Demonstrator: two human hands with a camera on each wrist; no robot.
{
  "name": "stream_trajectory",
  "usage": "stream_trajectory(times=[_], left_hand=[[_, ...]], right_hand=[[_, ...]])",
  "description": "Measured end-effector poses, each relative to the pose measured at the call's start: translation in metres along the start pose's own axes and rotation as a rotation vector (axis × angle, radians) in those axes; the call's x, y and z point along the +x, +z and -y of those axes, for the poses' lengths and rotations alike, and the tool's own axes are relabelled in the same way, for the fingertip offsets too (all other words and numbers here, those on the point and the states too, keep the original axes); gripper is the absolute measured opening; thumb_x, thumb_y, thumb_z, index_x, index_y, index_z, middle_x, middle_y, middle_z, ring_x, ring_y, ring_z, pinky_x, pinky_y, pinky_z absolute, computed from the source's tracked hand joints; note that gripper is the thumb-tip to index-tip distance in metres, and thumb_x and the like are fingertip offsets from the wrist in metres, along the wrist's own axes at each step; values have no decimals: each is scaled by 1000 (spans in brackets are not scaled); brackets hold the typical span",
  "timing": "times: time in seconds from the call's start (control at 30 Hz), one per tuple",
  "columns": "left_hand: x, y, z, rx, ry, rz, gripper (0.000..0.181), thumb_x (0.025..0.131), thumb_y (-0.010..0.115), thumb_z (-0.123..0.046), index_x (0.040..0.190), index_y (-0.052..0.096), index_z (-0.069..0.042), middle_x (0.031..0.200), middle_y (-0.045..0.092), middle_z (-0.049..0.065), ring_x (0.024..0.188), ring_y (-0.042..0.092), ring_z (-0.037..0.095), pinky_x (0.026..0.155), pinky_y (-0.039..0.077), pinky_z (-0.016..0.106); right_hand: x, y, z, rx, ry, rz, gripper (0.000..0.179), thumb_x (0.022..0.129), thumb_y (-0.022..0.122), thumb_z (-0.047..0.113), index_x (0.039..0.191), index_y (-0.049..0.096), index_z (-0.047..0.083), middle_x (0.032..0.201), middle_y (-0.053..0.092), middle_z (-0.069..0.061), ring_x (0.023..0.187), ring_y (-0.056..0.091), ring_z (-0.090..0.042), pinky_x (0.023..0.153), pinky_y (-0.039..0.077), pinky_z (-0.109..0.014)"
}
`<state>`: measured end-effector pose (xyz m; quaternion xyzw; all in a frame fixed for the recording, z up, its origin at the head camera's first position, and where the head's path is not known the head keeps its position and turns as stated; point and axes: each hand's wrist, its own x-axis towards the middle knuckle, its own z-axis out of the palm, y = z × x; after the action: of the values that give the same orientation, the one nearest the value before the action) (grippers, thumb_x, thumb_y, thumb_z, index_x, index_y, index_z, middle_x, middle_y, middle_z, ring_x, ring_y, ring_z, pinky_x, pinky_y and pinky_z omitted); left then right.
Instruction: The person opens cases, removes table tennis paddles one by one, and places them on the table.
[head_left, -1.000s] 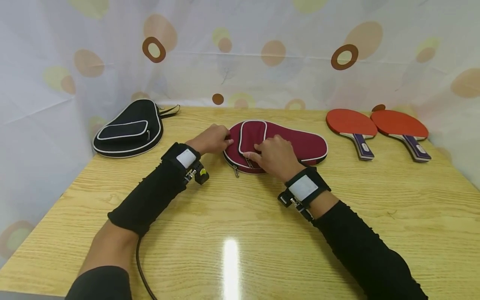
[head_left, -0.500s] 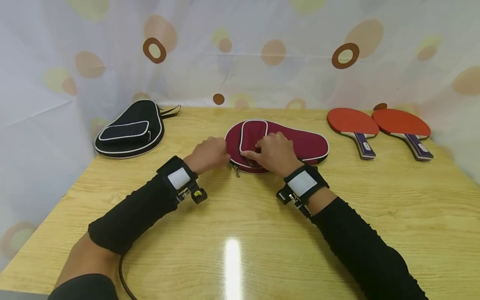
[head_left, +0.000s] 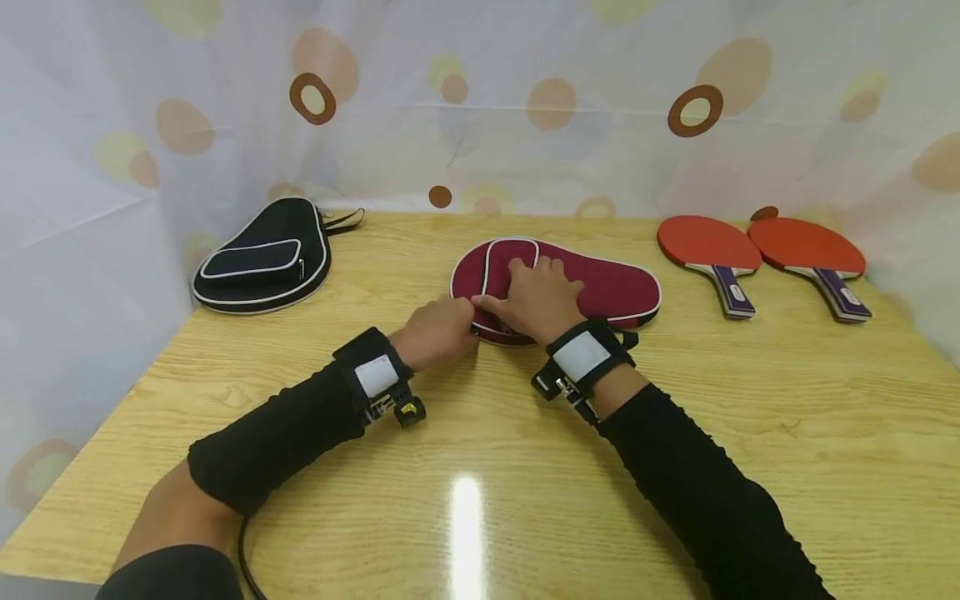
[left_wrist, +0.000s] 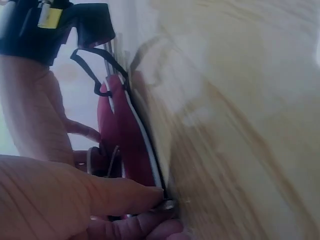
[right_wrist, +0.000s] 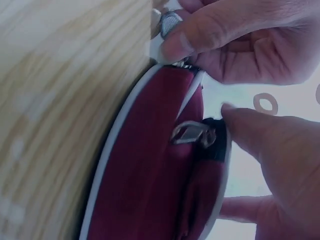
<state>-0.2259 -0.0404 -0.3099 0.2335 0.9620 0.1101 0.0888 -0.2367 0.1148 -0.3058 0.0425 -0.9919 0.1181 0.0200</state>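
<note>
A maroon table tennis bat case (head_left: 618,287) with white piping lies flat on the wooden table, its narrow end toward the right. At its left front edge my left hand (head_left: 438,332) pinches a metal zipper pull (right_wrist: 170,24) between thumb and finger, as both wrist views show. My right hand (head_left: 542,300) rests on top of the case by its small pocket, fingers spread, thumb toward the left hand. The pocket's own zipper pull (right_wrist: 192,133) hangs free in the right wrist view. In the left wrist view a black strap loop (left_wrist: 90,72) sticks up from the case's narrow end.
A black bat case (head_left: 258,260) with white piping lies at the back left of the table (head_left: 360,517). Two red table tennis bats, the nearer one (head_left: 708,242) and the outer one (head_left: 810,248), lie at the back right. A patterned curtain (head_left: 495,150) hangs behind.
My left hand has come down from the case's left edge to its front left and now pinches the zipper pull. My right hand has shifted slightly left and its fingers have spread.
</note>
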Motion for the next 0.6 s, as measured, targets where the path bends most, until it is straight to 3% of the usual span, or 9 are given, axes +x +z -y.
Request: stream_trajectory(times=[0.23,0.6], left_hand=[[1,-1,9,11,28,-2,29,93,66,-9,68,52,-11,62,43,-3,57,44,12,50,36,27],[5,-4,19,12,106,-29,17,90,62,-2,74,59,-8,71,50,1,68,47,16,56,37,29]], right_hand=[[0,3,6,9,-10,-34,49,92,63,52,108,78,9,127,57,-30,121,48,-43,91,41,-74],[2,-2,-1,-5,-84,-7,47,90,67,47,113,78,7,124,61,-25,118,52,-41,89,46,-71]])
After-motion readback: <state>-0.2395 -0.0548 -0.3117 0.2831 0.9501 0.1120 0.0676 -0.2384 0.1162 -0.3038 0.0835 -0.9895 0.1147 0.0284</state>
